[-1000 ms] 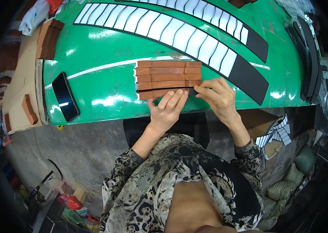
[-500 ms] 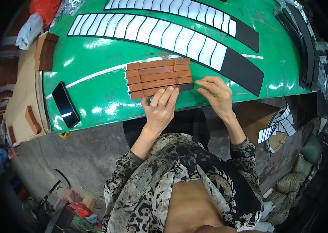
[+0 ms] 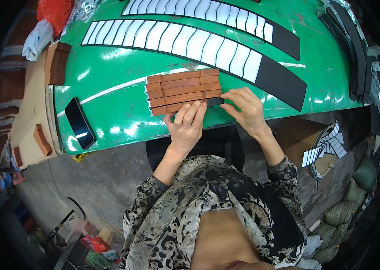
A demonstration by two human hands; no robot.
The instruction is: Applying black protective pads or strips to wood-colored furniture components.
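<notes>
A block of several reddish-brown wooden strips, laid side by side with notched ends, rests on the green table near its front edge. White edges show at its left end. My left hand grips the nearest strip, fingertips on top and thumb at its near side. At the block's near right corner a black piece shows where the brown surface stops. My right hand has its thumb and forefinger closed at the outer end of this black piece; the other fingers are curled.
Two curved black boards with white segments lie beyond the block. A phone lies at the left, next to cardboard with brown pieces. Dark curved boards stand at the right. Below them, a bin holds white-striped offcuts.
My right hand has moved left, from just off the block to the end of the black piece. My left hand keeps its grip on the block. The view has shifted slightly.
</notes>
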